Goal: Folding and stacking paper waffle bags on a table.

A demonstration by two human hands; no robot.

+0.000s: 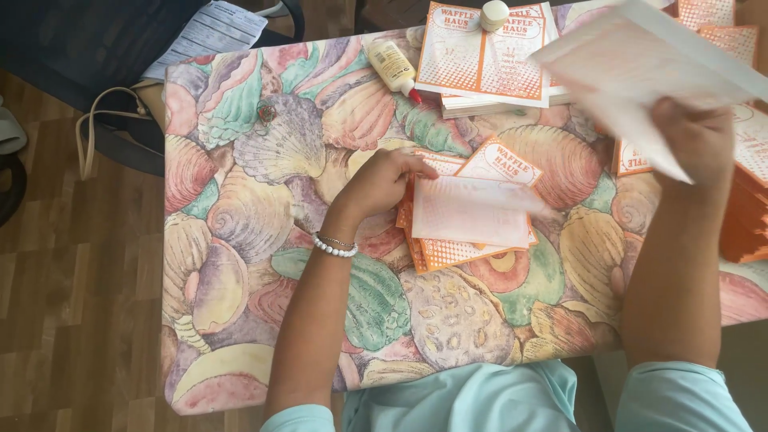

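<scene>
Head view, looking down on a table [240,200] covered in a shell-print cloth.

Left hand [382,182] resting at the left edge of a loose stack of orange-and-white paper sheets [468,224] near the table's middle; fingers curled, tips touching the top sheet's edge, pressing or steadying rather than gripping. Beaded bracelet [334,246] at that wrist.

Right hand [694,142] raised over the right side of the table, closed around the lower edge of a pale sheet [640,64] held up in the air, blurred; exact finger hold hard to tell.

Sheet likely very light, thin, floppy when held at one edge; bends and creases easily, may slide off its neighbours. Best taken at an edge or corner, thumb above and fingers below, other hand flat on the stack to stop it shifting.

Around: glue bottle [394,67] with red tip lying near the far edge, a second pile of printed sheets [484,56] beyond it with a small round cap [494,14] on top, more orange sheets [748,216] stacked at far right. Bag strap [88,128] and chair on the wood floor at left.
</scene>
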